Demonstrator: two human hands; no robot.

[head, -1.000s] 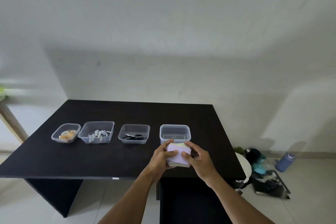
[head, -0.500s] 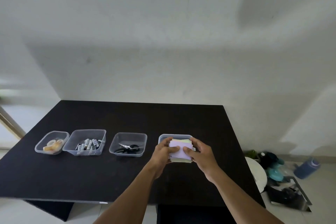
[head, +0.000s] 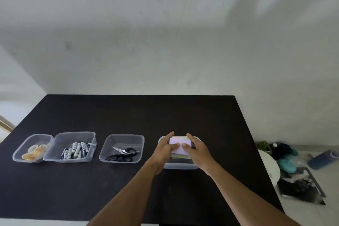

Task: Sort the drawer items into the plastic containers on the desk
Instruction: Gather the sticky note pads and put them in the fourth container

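A stack of sticky notes, lilac on top with greenish layers below, is held between both hands over the rightmost clear plastic container on the black desk. My left hand grips the stack's left side with the thumb on top. My right hand grips its right side the same way. The stack sits within the container's outline; whether it touches the bottom is hidden.
To the left stand three more clear containers: one with scissors, one with batteries, one with tape rolls. On the floor at the right lie a white round object, a blue bottle and dark clutter.
Both hands have carried the sticky notes forward from the desk's front edge to over the rightmost container. The view has shifted closer to the desk.
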